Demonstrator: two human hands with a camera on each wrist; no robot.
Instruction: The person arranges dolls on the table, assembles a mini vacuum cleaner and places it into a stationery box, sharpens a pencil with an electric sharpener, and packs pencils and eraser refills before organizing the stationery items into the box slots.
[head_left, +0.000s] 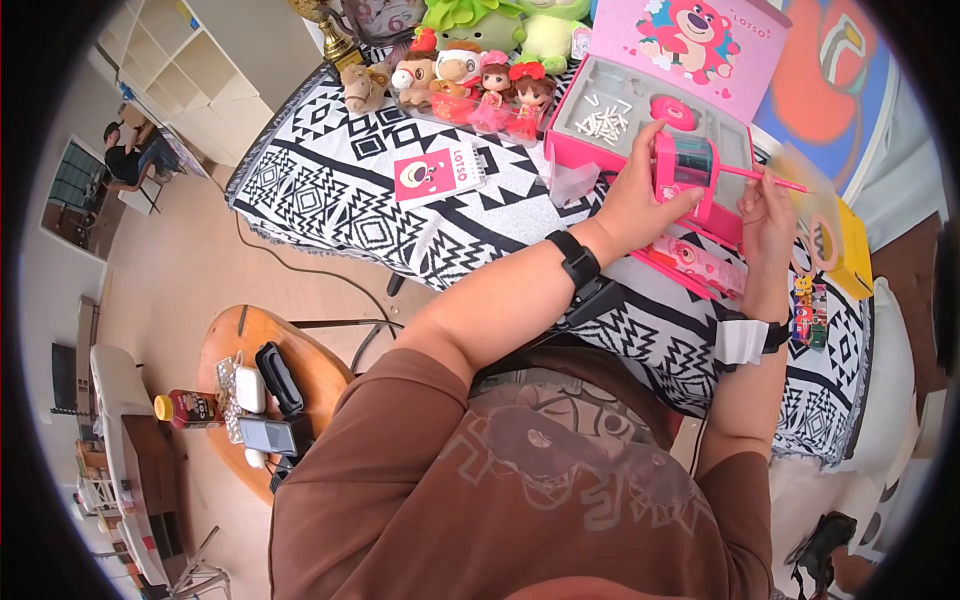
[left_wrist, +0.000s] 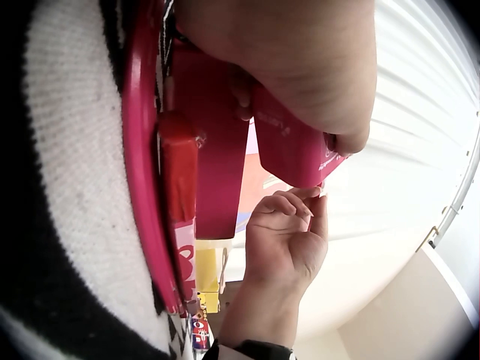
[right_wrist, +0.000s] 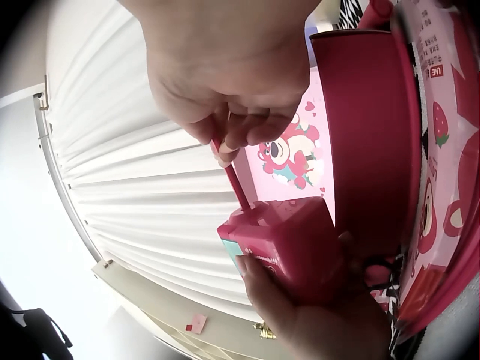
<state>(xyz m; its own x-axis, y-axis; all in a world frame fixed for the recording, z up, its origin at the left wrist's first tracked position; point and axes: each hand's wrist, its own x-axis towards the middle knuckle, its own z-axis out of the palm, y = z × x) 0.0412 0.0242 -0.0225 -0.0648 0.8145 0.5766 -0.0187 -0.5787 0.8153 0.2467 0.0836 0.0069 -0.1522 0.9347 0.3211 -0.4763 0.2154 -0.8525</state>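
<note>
My left hand (head_left: 640, 205) grips a pink box-shaped pencil sharpener (head_left: 690, 160) with a dark clear window, thumb across its front. A slim pink pencil (head_left: 738, 173) goes into the sharpener's side, and my right hand (head_left: 768, 215) pinches it between thumb and fingers. In the right wrist view the pencil (right_wrist: 237, 184) meets the sharpener (right_wrist: 289, 244) at its end face. The left wrist view has the sharpener (left_wrist: 289, 146) under my left palm, partly covered by it. Right behind stands an open pink gift box (head_left: 570, 155) with a bear on its lid.
Inside the box lie several small white sticks (head_left: 603, 125) and a round pink item (head_left: 675, 112). A pink printed pack (head_left: 700, 262) lies below my hands. A bear booklet (head_left: 435, 172), dolls (head_left: 492, 95) and a yellow box (head_left: 852, 245) sit on the patterned cloth (head_left: 330, 190); a wooden stool (head_left: 225, 335) stands left.
</note>
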